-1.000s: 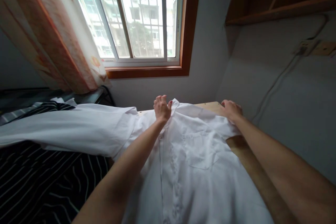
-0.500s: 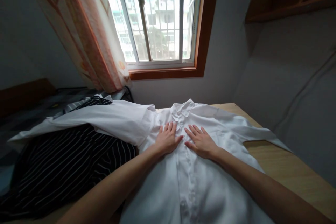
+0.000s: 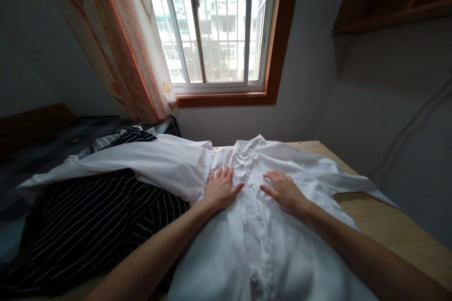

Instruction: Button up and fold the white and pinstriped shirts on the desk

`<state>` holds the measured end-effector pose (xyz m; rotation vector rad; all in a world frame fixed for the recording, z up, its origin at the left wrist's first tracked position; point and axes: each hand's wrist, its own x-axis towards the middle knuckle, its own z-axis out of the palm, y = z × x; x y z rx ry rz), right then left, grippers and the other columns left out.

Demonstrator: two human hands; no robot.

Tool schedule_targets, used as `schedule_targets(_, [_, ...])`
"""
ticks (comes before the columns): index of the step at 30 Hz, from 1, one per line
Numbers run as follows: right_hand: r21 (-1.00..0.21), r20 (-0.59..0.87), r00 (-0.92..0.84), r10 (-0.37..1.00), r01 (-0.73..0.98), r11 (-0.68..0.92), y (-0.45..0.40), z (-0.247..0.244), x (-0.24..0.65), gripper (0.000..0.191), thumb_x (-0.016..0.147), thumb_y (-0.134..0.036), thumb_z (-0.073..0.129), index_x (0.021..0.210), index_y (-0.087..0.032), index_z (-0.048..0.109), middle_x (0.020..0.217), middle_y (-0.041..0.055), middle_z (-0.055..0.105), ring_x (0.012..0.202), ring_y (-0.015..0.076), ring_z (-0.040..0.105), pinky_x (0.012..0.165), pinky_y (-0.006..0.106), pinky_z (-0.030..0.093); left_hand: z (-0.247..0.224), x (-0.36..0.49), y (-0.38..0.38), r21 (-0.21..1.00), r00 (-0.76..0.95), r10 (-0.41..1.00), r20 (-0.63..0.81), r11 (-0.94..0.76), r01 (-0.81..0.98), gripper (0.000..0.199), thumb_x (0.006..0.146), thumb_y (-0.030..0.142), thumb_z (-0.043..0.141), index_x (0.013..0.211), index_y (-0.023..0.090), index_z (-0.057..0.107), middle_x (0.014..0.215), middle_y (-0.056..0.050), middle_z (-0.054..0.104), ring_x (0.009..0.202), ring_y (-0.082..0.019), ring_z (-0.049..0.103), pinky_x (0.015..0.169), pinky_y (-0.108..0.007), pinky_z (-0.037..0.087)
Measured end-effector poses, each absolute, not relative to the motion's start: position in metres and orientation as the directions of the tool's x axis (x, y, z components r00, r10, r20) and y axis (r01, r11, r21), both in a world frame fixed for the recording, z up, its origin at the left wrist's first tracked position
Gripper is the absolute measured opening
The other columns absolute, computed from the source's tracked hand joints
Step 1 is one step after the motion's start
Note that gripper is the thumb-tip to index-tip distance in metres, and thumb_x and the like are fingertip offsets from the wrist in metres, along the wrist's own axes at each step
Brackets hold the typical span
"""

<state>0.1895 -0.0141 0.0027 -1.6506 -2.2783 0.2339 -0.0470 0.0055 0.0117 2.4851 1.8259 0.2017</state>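
Note:
A white button-up shirt [image 3: 226, 244] lies front side up, its collar at the far end and its sleeves spread to both sides. My left hand [image 3: 221, 189] rests open and flat on the chest, left of the button placket, fingers spread. On the other side of the placket is my right hand [image 3: 285, 191], also open, its fingers slightly bent over the fabric. Neither hand grips the cloth. Some creases run near the collar and along the placket.
Under the shirt is a light wooden table [image 3: 384, 225]. A black striped garment [image 3: 95, 221] lies to the left beneath the shirt's sleeve. Behind are a window [image 3: 219, 33], an orange patterned curtain [image 3: 123, 47] and a checked bed [image 3: 21, 169]. A wooden shelf [image 3: 391, 19] hangs upper right.
My right hand has moved right, away from the placket, and its fingers have bent a little. My left hand has shifted slightly, still flat on the shirt. The view has tilted a bit.

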Motion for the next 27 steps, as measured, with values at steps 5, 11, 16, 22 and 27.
schedule_targets(5, [-0.316,0.351,-0.069,0.934,0.93,0.187,0.049,0.02,0.19,0.057,0.088,-0.041,0.053,0.139,-0.017,0.045,0.144,0.0153,0.046,0.127,0.0314,0.044,0.101,0.044,0.038,0.066,-0.054,0.033,-0.036,0.281,0.956,0.08,-0.279,0.96,0.049,0.087,0.054,0.054,0.12,0.018,0.06,0.121,-0.017,0.064,0.116,-0.034,0.055,0.097,-0.044,0.037])
schedule_targets(11, [-0.134,0.295,-0.17,0.94,0.967,0.217,0.099,0.026,0.184,0.065,0.087,-0.027,0.054,0.148,-0.03,0.033,0.158,0.0083,0.024,0.142,0.0319,0.023,0.109,0.053,0.025,0.086,-0.082,0.092,-0.062,0.226,0.963,0.15,-0.219,0.974,0.038,0.085,0.038,0.063,0.117,0.019,0.059,0.124,-0.014,0.062,0.119,-0.03,0.052,0.101,-0.042,0.033])
schedule_targets(16, [-0.101,0.202,-0.381,0.902,0.908,0.406,0.105,0.016,0.153,0.059,0.093,-0.029,0.043,0.15,-0.033,0.029,0.156,0.0023,0.031,0.145,0.0286,0.018,0.113,0.059,0.009,0.046,-0.079,0.111,-0.006,0.21,0.971,0.113,-0.21,0.978,0.04,0.084,0.045,0.062,0.115,0.019,0.061,0.123,-0.015,0.063,0.119,-0.031,0.053,0.104,-0.046,0.03])
schedule_targets(22, [-0.176,0.144,-0.359,0.922,0.908,0.381,0.106,0.003,0.151,0.043,0.097,-0.039,0.038,0.138,-0.03,0.047,0.144,0.0059,0.049,0.138,0.0275,0.033,0.111,0.063,0.011,0.037,-0.071,0.111,0.007,0.161,0.967,0.197,-0.165,0.986,0.03,0.095,0.038,0.045,0.106,0.018,0.065,0.105,-0.015,0.069,0.105,-0.029,0.061,0.096,-0.041,0.036])
schedule_targets(27, [-0.211,0.239,-0.281,0.929,0.919,0.332,0.102,-0.009,0.171,0.036,0.098,-0.027,0.034,0.126,-0.026,0.057,0.142,0.0054,0.051,0.139,0.025,0.031,0.113,0.055,0.013,0.047,-0.075,0.114,0.011,0.1,0.975,0.2,-0.105,0.994,0.037,0.097,0.038,0.037,0.106,0.018,0.067,0.091,-0.014,0.07,0.087,-0.026,0.066,0.08,-0.034,0.043])
